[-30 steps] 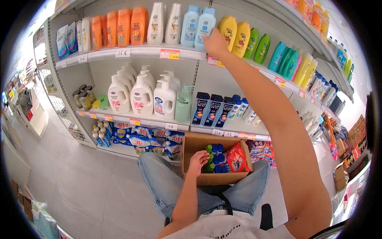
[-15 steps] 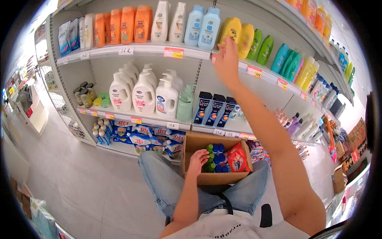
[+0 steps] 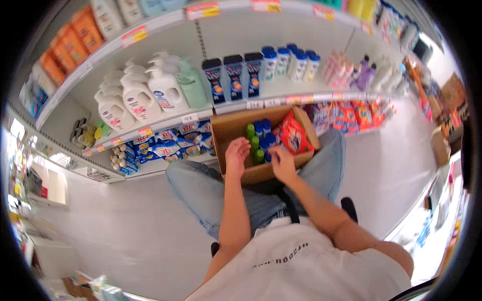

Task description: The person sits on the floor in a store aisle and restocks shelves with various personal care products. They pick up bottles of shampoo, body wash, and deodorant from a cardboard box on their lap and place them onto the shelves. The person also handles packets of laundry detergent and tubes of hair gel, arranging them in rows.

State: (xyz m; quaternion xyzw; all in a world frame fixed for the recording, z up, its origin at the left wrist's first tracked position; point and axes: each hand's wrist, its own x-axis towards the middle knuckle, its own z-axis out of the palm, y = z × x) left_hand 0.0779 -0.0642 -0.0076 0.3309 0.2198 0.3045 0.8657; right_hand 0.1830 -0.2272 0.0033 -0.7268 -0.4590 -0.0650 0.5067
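Observation:
A cardboard box [image 3: 253,175] stands between my knees, holding green-capped bottles [image 3: 254,145], blue-capped bottles [image 3: 266,131] and a red packet [image 3: 295,135]. My left hand [image 3: 237,154] hovers over its left side, beside the green caps. Its fingers are loosely bent and apart, with nothing visible in them. Over the near side of the box is my right hand [image 3: 282,163], its slightly blurred fingers reaching toward the blue caps. The fingers look parted, and no object shows in them. Whether they touch a cap is hard to see.
Behind the box, a shelf [image 3: 228,108] bears dark blue bottles [image 3: 235,78], white pump bottles [image 3: 135,98] and small blue-capped white bottles [image 3: 298,65]. Blue-and-white packs [image 3: 168,145] fill the bottom shelf on the left; red and purple packs [image 3: 354,118] lie on the right.
My right hand has left the yellow bottles on the upper shelf and come down over the box. My left hand stays near the green caps. The view has tilted downward.

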